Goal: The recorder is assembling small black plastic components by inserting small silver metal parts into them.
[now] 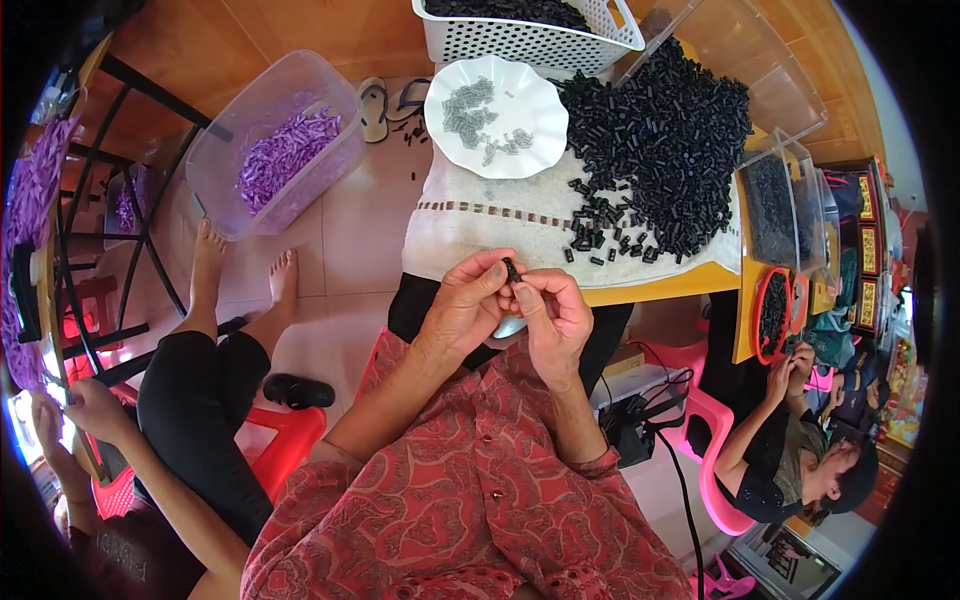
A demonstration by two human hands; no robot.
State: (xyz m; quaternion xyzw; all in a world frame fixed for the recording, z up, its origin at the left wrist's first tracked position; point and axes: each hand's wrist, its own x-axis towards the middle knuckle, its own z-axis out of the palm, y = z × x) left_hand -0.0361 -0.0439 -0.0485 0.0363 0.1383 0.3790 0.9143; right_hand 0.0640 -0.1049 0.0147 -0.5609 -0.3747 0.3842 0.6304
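Just off the table's near edge, my left hand [468, 301] and my right hand [553, 318] meet, fingertips pinched together. Between them is a small black plastic piece [512, 270], gripped from both sides; its exact kind is too small to make out. Beyond my hands a white cloth [455, 240] with a brown dashed stripe covers the table. A large heap of small black plastic pieces [660, 140] lies on the cloth to the right. At the far left of the cloth, a white scalloped plate [545, 135] holds several small clear pieces [470, 110].
A white perforated basket [530, 40] of black pieces stands at the back. Clear bins [785, 200] and a red basket [770, 315] line the right. On the floor sits a clear tub [215, 165] of purple pieces. Two other people work nearby, one on each side.
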